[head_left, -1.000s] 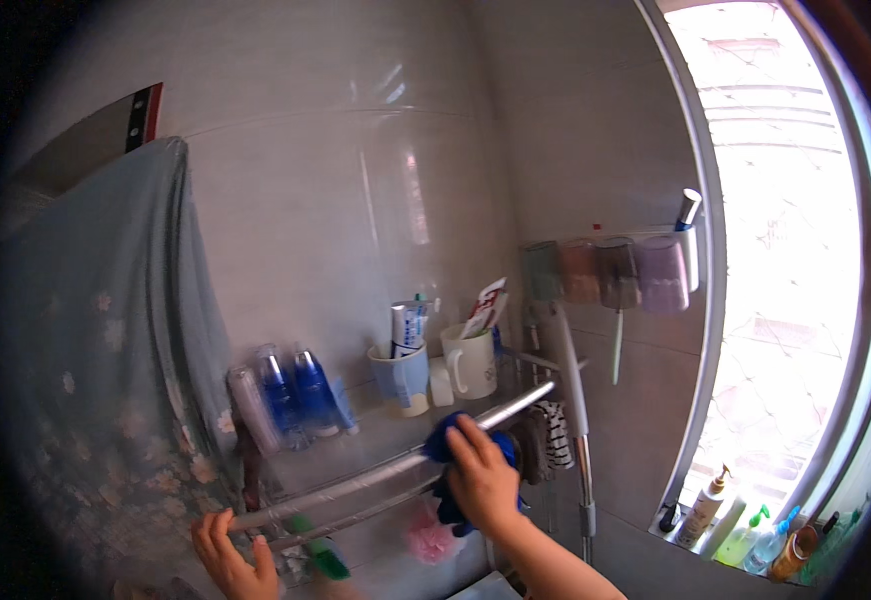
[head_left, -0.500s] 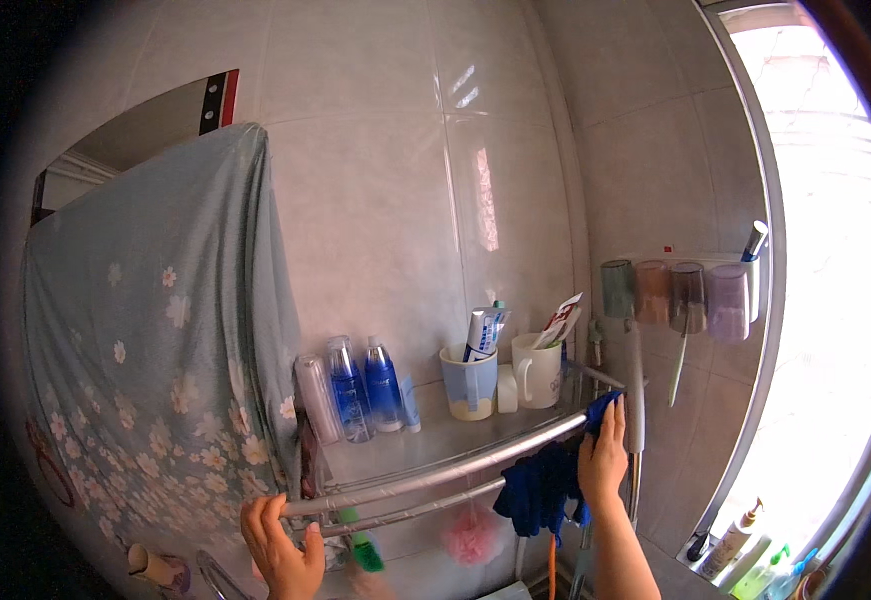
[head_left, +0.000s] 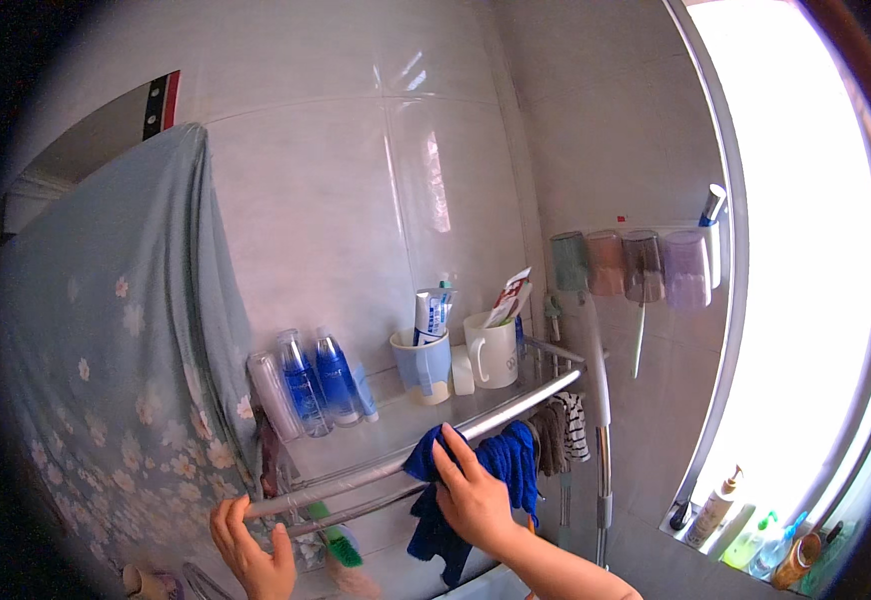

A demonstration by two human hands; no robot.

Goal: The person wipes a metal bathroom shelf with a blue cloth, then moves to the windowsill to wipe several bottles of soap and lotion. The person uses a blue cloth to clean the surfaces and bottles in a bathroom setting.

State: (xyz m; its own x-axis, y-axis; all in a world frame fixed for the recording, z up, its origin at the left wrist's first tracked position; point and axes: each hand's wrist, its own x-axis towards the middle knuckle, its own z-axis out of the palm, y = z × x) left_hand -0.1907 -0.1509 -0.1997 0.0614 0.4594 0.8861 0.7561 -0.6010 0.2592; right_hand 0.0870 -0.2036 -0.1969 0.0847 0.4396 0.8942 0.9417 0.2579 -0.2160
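Note:
My left hand (head_left: 256, 552) is closed round the left end of the silver front rail (head_left: 346, 480) of a wall shelf. On the middle of that rail, my right hand (head_left: 478, 505) presses a dark blue cloth (head_left: 424, 460), which wraps over the bar and dangles below it. Just right of my right hand, more blue ribbed cloth (head_left: 512, 460) hangs under the rail; whether it is a separate piece I cannot tell. A grey cloth (head_left: 552, 438) and a striped cloth (head_left: 576, 425) hang further right. Beneath the rail, near my left hand, is a green-bristled brush (head_left: 342, 547).
On the glass shelf (head_left: 376, 440) stand blue bottles (head_left: 336, 375), a blue-and-white cup (head_left: 424, 372) with a toothpaste tube, and a white mug (head_left: 493, 352). A flowered cloth (head_left: 146, 330) covers the mirror at left. Tumblers (head_left: 644, 268) hang at right; bottles (head_left: 716, 508) line the windowsill.
My right hand has slid the blue cloth leftward along the rail from its right end to the middle. The grey and striped cloths have come into sight. My left hand stays at the rail's left end.

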